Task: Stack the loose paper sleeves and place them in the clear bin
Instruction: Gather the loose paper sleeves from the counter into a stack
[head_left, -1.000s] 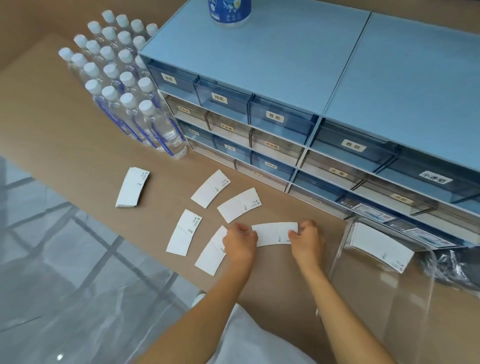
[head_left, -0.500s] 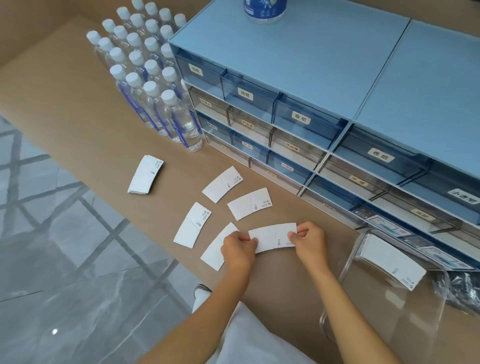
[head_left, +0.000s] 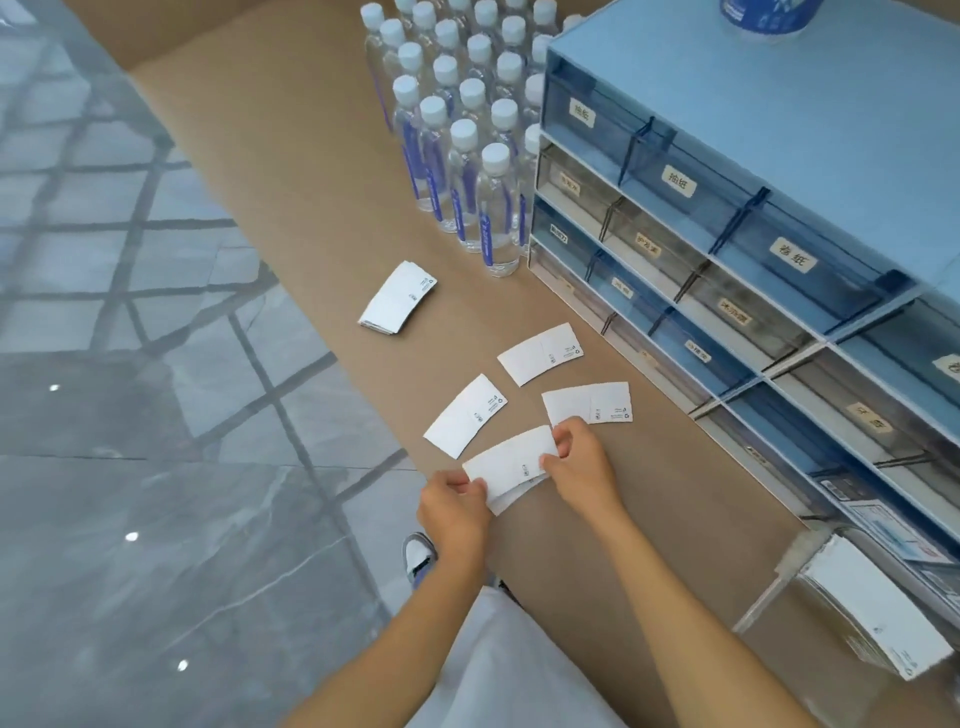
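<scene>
White paper sleeves lie flat on the brown table (head_left: 291, 171). My left hand (head_left: 454, 512) and my right hand (head_left: 582, 462) pinch the two ends of one sleeve (head_left: 511, 460), laid over another sleeve near the table's front edge. Three loose sleeves lie just beyond: one (head_left: 465, 415) to the left, one (head_left: 540, 354) further back, one (head_left: 597, 404) by my right hand. A small pile of sleeves (head_left: 397, 305) sits further left. The clear bin (head_left: 779, 571) at the lower right holds a stack of sleeves (head_left: 878, 613).
A blue drawer cabinet (head_left: 727, 218) with labelled drawers fills the right side. Several water bottles (head_left: 467, 130) with white caps stand at its left end. The table's front edge drops to a grey tiled floor (head_left: 130, 467), and a shoe (head_left: 418, 556) shows below.
Both hands carried the held sleeve left and laid it over the sleeve near the front edge. The camera view swung left and tilted, so the bin now sits at the lower right.
</scene>
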